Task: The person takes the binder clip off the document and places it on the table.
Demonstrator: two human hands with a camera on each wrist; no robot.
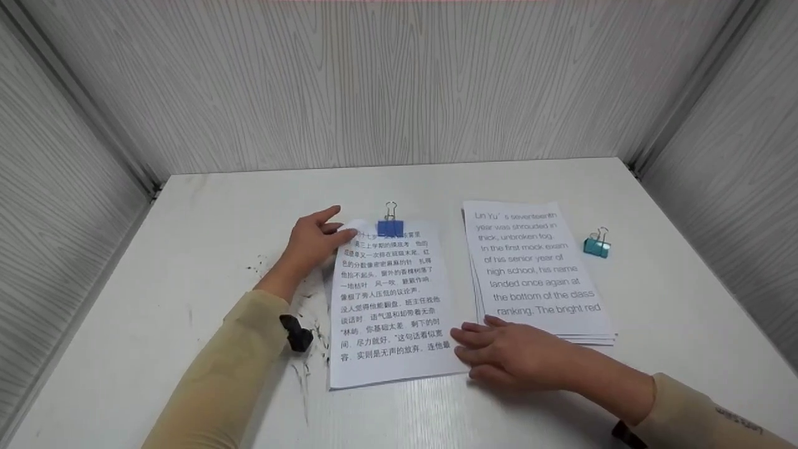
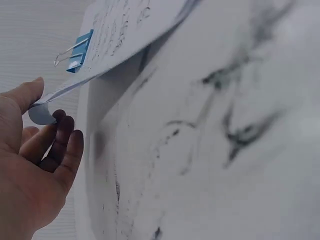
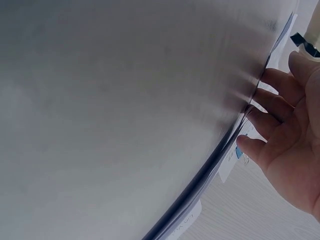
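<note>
A stack of paper sheets (image 1: 389, 374) printed with Chinese text lies in the middle of the table, a blue binder clip (image 1: 391, 229) on its top edge. At its upper left corner my left hand (image 1: 315, 240) pinches the paper, thumb on top and fingers curled beneath. In the left wrist view the clip (image 2: 80, 51) sits just beyond the thumb, and a bit of the corner curls down toward the fingers. My right hand (image 1: 514, 352) lies palm down by the lower right corner, fingers extended. The right wrist view has its fingertips (image 3: 255, 117) along the sheets' edge.
Right of the middle stack lies a second stack with English text (image 1: 530, 268), its lower edges slightly fanned. Farther right a teal binder clip (image 1: 597, 244) stands on the white table (image 1: 206, 268). Dark marks spot the tabletop on the left. Wood-grain panels (image 1: 399, 87) enclose the back and sides.
</note>
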